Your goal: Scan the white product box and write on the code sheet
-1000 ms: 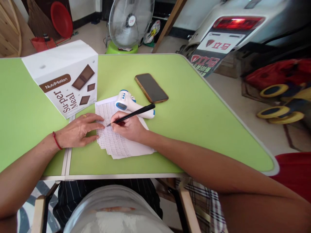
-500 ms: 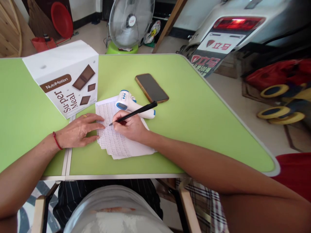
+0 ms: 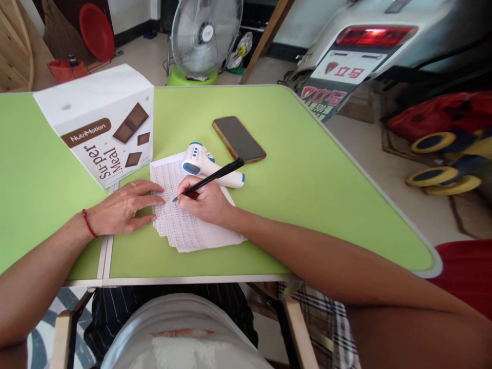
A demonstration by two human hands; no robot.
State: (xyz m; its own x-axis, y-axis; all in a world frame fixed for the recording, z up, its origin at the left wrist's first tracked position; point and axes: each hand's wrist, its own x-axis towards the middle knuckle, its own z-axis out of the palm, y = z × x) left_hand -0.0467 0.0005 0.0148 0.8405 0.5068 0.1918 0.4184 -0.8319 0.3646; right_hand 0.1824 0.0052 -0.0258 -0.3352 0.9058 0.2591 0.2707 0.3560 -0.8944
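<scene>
Sheets of paper point(image 3: 180, 228), stacked unevenly and partly covered in rows of small handwriting, lie on the green table. My right hand point(image 3: 203, 201) is closed round a black pen point(image 3: 215, 176), its tip at the written rows and its back end slanting up to the right. My left hand point(image 3: 125, 207) rests flat with fingers spread, the fingertips on the left edge of the paper. Just beyond the right hand, a white and blue infrared thermometer point(image 3: 196, 160) lies across the top of the sheets. The paper beneath my right hand is hidden.
A phone point(image 3: 240, 138) in a brown case lies beyond the thermometer. At the left stands a white NutriMotion box point(image 3: 96, 118). The green table point(image 3: 326, 205) has a pale rim and a seam near my left hand. Past it are a fan point(image 3: 207, 36) and a white scooter point(image 3: 369, 46).
The pen's back end has dipped slightly and swung a little left, with its tip still on the paper. My left hand stays in place; the whole view has shifted slightly.
</scene>
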